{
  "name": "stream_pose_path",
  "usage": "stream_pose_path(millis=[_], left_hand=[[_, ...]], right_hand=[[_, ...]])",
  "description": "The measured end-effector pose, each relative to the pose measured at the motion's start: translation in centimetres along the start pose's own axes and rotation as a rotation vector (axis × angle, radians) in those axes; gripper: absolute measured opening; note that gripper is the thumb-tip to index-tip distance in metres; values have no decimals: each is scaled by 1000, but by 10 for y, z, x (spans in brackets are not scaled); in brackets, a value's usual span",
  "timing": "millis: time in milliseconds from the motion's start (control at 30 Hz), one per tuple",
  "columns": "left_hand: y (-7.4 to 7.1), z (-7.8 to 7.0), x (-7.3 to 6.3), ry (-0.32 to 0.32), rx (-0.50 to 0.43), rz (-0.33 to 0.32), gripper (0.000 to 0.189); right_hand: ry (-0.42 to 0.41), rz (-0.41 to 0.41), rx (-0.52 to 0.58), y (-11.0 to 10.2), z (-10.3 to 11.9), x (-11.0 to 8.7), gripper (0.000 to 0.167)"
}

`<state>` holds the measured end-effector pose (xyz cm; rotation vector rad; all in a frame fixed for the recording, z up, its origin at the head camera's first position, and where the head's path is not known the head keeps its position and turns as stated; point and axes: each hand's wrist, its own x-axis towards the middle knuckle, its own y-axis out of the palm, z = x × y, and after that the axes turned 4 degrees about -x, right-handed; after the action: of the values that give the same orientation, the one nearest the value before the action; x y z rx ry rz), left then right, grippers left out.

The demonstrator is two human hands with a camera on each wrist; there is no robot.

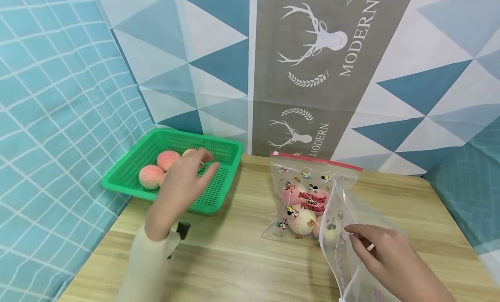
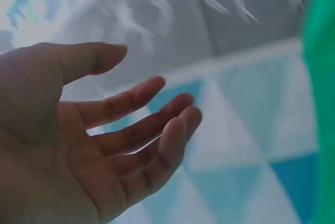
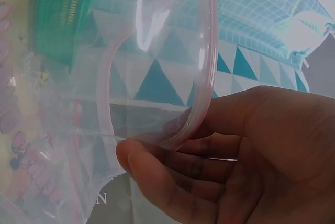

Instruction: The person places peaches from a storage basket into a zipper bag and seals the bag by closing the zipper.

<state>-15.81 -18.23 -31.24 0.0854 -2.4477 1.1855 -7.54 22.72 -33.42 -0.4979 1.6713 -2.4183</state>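
Note:
My left hand (image 1: 183, 180) is above the green plastic basket (image 1: 129, 193), its fingers loosely bent. In the left wrist view that hand (image 2: 104, 135) holds nothing. Several pink and pale peaches (image 1: 151, 177) lie in the left part of the basket, some partly behind the hand. On the right, my right hand (image 1: 384, 250) pinches the edge of a clear zip bag (image 1: 330, 250), whose mouth gapes. A pale round shape shows through this bag. Behind it stands a red-topped zip bag (image 1: 312, 198) with cartoon prints and several peaches inside.
The wooden table (image 1: 242, 250) runs beneath everything. A patterned cloth (image 1: 218, 67) with triangles and deer heads hangs behind it, and a blue gridded cloth (image 1: 50, 98) covers the left side. The basket stands at the back left, near both cloths.

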Motion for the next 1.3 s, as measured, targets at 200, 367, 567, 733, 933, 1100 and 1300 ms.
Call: stream_pose_path(millis=[200, 367, 567, 733, 933, 1100, 1300], left_hand=[[-3, 74, 20, -165, 139, -19, 35], [1, 104, 20, -317, 211, 141, 37], [2, 118, 18, -464, 200, 354, 46], [1, 125, 17, -506, 222, 416, 62], [6, 130, 16, -489, 151, 483, 89], [13, 131, 18, -415, 101, 553, 81], [15, 121, 23, -306, 159, 535, 75]], right_hand=[[13, -5, 0, -2, 1, 1, 14], [21, -21, -10, -3, 1, -1, 13], [33, -49, -22, -5, 0, -2, 14], [69, -26, -10, -8, -1, -4, 14], [60, -24, -17, -9, -1, -4, 15], [15, -44, -16, -9, -1, -3, 13], [-21, -74, -26, -7, -2, -5, 13]])
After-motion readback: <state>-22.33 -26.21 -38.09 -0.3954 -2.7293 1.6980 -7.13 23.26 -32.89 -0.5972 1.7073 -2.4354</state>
